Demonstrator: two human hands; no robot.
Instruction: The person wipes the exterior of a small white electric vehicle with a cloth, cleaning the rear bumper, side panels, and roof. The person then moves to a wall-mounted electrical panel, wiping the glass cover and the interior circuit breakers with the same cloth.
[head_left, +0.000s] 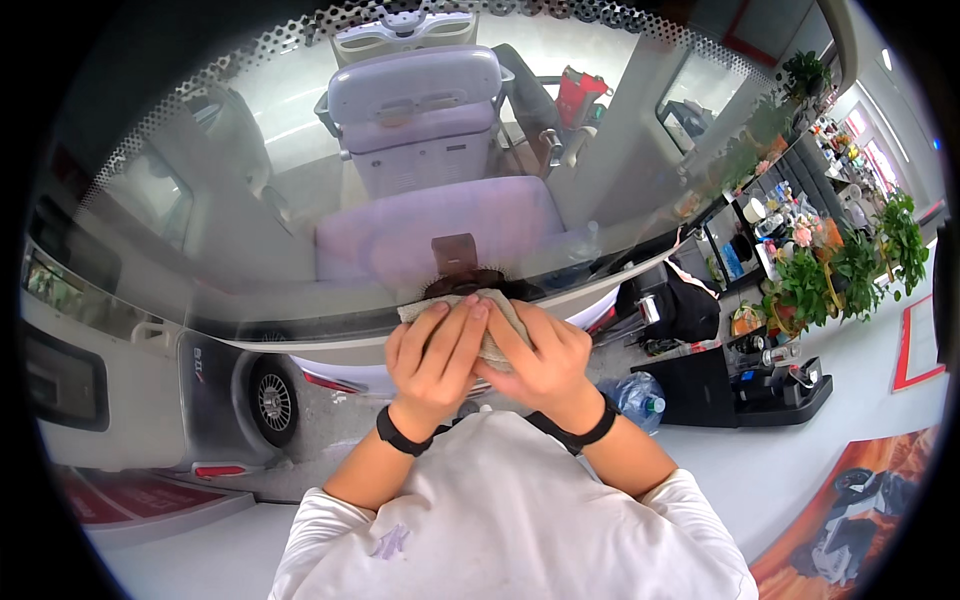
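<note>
A folded greyish-beige cloth (496, 346) lies between both hands, near the lower edge of a vehicle's large glass window (277, 255). My left hand (435, 349) is on the left side of the view and my right hand (536, 345) on the right; the fingers of both meet over the cloth and grip it. A black band circles each wrist. Just above the fingers a dark round fitting (461, 281) shows at the glass, partly hidden by cloth and fingers. Behind the glass are a pale purple bench seat (442, 217) and a seat back (416, 86).
A grey vehicle with a spoked wheel (274, 401) stands left. To the right are a clear plastic water bottle (637, 397), a black stand (690, 394), a black bag (675, 304) and potted green plants (806, 285). A red-bordered board (919, 341) hangs far right.
</note>
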